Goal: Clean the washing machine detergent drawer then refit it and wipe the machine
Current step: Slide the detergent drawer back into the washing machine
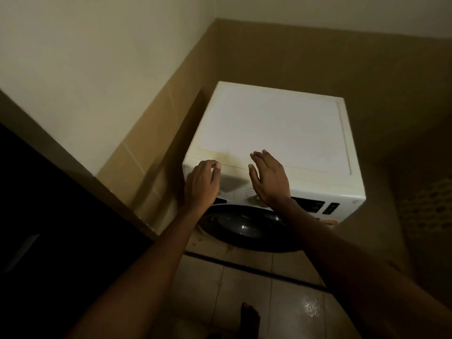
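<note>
Washing machine (274,123): boxy, white, smooth flat top; round glossy dark door (244,228).

Nothing can be read. The washer (274,123) has faint grey print on its panel (247,192) (beside a dark display (308,204)), too blurred and dim to make out.

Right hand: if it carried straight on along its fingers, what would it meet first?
Probably the top of the washing machine; the right hand points across it with straight fingers. Height above it is unclear.
</note>
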